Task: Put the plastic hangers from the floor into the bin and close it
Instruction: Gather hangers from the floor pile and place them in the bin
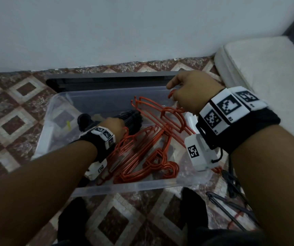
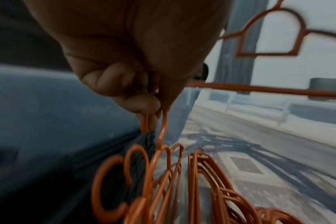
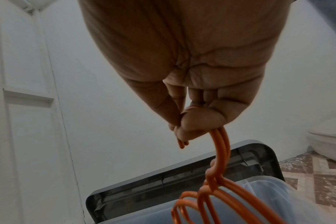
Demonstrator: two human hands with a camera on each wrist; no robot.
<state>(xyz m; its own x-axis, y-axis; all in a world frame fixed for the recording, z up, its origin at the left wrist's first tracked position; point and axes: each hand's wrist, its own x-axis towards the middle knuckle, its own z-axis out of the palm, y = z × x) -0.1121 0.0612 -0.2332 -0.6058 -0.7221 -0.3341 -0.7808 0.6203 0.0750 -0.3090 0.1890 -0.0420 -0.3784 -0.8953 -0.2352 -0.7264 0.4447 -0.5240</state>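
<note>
A clear plastic bin [image 1: 124, 186] stands open on the tiled floor, holding several orange hangers [image 1: 142, 157] and a black bundle [image 1: 132, 119]. My left hand [image 1: 114, 126] is inside the bin and pinches orange hanger hooks [image 2: 148, 124] between its fingertips. My right hand [image 1: 188, 93] is above the bin's far right corner, fingers curled round the hooks of a second bunch of orange hangers [image 3: 220, 145] that slopes down into the bin [image 3: 259, 197]. The dark grey lid [image 1: 110, 80] lies behind the bin by the wall [image 3: 192, 178].
Dark hangers and a black cable [image 1: 231, 206] lie on the floor at the right of the bin. A white mattress [image 1: 266, 68] sits at the far right. A white wall runs behind the lid, with a white door [image 3: 29, 106] to the left.
</note>
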